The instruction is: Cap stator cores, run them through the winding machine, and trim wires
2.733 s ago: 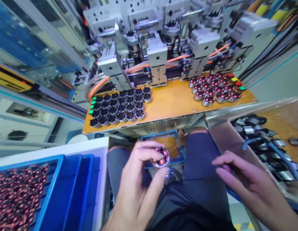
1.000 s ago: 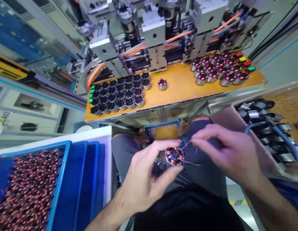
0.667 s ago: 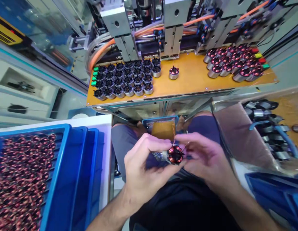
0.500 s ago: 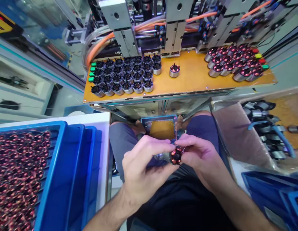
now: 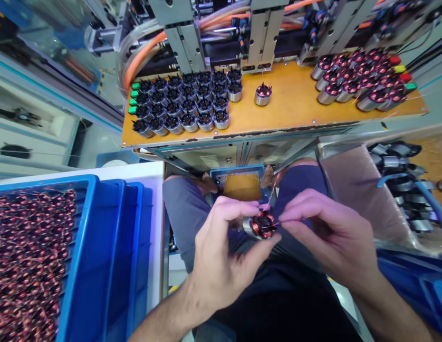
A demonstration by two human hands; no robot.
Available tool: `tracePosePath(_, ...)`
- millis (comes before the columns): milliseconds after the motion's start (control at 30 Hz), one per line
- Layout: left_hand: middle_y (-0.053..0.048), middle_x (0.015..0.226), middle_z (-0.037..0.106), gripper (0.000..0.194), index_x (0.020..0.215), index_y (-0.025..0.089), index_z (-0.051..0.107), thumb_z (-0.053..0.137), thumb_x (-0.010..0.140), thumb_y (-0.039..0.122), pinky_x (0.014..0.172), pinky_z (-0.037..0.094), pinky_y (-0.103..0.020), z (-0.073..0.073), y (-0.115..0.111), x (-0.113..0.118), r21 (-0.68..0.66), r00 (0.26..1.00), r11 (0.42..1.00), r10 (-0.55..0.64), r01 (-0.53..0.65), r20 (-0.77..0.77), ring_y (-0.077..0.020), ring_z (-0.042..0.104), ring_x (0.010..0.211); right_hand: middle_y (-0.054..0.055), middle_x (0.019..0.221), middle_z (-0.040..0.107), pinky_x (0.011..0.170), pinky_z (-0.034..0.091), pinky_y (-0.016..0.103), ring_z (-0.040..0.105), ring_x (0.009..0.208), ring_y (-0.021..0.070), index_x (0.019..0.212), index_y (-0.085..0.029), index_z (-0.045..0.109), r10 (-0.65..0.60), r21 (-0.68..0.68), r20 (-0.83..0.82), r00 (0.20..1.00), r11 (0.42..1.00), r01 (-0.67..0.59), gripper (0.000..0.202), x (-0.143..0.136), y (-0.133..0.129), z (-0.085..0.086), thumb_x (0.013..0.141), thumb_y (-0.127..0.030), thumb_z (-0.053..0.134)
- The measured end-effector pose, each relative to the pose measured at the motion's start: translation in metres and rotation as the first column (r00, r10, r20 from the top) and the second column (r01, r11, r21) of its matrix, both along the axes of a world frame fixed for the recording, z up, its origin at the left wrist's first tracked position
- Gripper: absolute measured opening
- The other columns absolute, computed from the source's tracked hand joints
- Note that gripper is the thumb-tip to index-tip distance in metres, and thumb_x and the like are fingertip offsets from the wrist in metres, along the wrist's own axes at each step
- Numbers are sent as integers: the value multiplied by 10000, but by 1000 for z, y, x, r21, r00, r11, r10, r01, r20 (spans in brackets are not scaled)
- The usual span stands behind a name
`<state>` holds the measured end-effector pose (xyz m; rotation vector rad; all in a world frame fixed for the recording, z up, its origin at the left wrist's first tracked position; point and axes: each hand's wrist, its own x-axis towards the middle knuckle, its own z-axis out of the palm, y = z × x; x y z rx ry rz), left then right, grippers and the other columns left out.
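Observation:
Between the thumb and fingers of my left hand [image 5: 224, 247] is a motor stator [image 5: 263, 225], a short metal ring wound with copper coils, its open face turned toward my right. A twisted copper wire lead [image 5: 273, 191] sticks up from its far side. My right hand [image 5: 324, 232] is just right of the stator, thumb and forefinger pinched on a thin wire end [image 5: 277, 224] that comes off the coils. A single wound stator [image 5: 263, 94] stands upright on the orange bench top [image 5: 285, 114] ahead.
Rows of black-topped unwound stators [image 5: 188, 102] stand at the bench's left, copper-wound ones [image 5: 360, 78] at its right. Machine columns [image 5: 262, 40] rise behind. A blue crate [image 5: 89, 228] of wound stators is at left; a box [image 5: 363, 190] of metal parts is at right.
My right hand has drawn back to the right from the stator, keeping a pinch on the wire. The stator's face shows more now, and the twisted lead leans right.

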<state>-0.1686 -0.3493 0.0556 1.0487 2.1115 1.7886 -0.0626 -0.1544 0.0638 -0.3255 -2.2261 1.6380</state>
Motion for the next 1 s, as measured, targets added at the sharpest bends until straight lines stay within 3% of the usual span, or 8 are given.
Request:
tracePosePath(167, -119, 1363, 773, 568, 1551, 313, 667, 864, 1030, 200, 927, 717, -346, 0, -2, 3, -32, 987, 989, -139, 141, 78, -257, 785, 1242, 1, 918, 773, 770, 593, 279, 725, 828, 169, 1024, -286, 808, -41, 90, -28, 999, 995, 43, 91, 0, -4, 8, 1060, -204, 826)
tracePosePath(300, -51, 1204, 868, 544, 1311, 302, 763, 1028, 857, 162, 897, 737, -331, -3, 8, 3, 171, 974, 985, -57, 19, 219, -238, 863, 1094, 17, 926, 736, 764, 594, 271, 693, 849, 177, 1010, -283, 802, -93, -186, 16, 996, 978, 95, 108, 2, -18, -3, 1116, -298, 783)
tracePosePath(367, -76, 1254, 894, 538, 1243, 277, 820, 1080, 781, 186, 888, 759, -343, -3, 12, 1, 184, 962, 983, -56, 6, 268, -272, 894, 1093, 11, 939, 721, 744, 604, 264, 688, 824, 168, 999, -285, 800, -44, -444, 74, 996, 893, 73, 162, 5, -23, -10, 1122, -389, 784)
tracePosePath(433, -117, 1352, 884, 599, 1321, 272, 848, 1092, 774, 250, 846, 778, -349, 0, 14, 0, 160, 943, 985, -116, 68, 313, -288, 913, 1034, 3, 930, 714, 745, 623, 273, 689, 801, 165, 976, -281, 793, 15, -660, 135, 991, 747, 79, 227, 7, -25, -16, 1091, -475, 821)
tracePosePath(533, -131, 1447, 850, 600, 1502, 297, 801, 986, 932, 283, 806, 787, -336, 6, 16, -2, 114, 893, 974, -226, 197, 389, -240, 915, 875, 12, 894, 731, 715, 633, 289, 675, 765, 174, 971, -266, 807, 89, -809, 204, 975, 576, 116, 315, 10, -23, -17, 1026, -570, 870)
tracePosePath(700, -107, 1435, 856, 392, 1506, 290, 801, 759, 1118, 246, 883, 778, -337, 10, 18, -2, 104, 905, 972, -236, 213, 354, -231, 914, 980, -12, 785, 695, 651, 585, 224, 607, 672, 129, 953, -243, 823, 97, -861, 199, 975, 492, 127, 278, 11, -16, -9, 1034, -502, 884)
tracePosePath(867, -76, 1380, 874, 359, 1436, 300, 823, 734, 1112, 171, 924, 739, -304, 11, 17, -4, 123, 921, 969, -241, 212, 306, -213, 887, 1104, -2, 811, 742, 663, 590, 224, 643, 683, 128, 911, -238, 792, 89, -813, 179, 980, 574, 96, 293, 15, -15, -10, 1045, -483, 882)
tracePosePath(1000, -94, 1308, 865, 500, 1444, 268, 782, 926, 966, 240, 1013, 719, -359, 9, 14, -5, 51, 931, 963, -269, 265, 246, -257, 853, 1166, -8, 843, 718, 686, 586, 231, 671, 732, 142, 958, -272, 794, -14, -500, 148, 989, 862, 87, 182, 23, -15, -9, 1109, -372, 807)
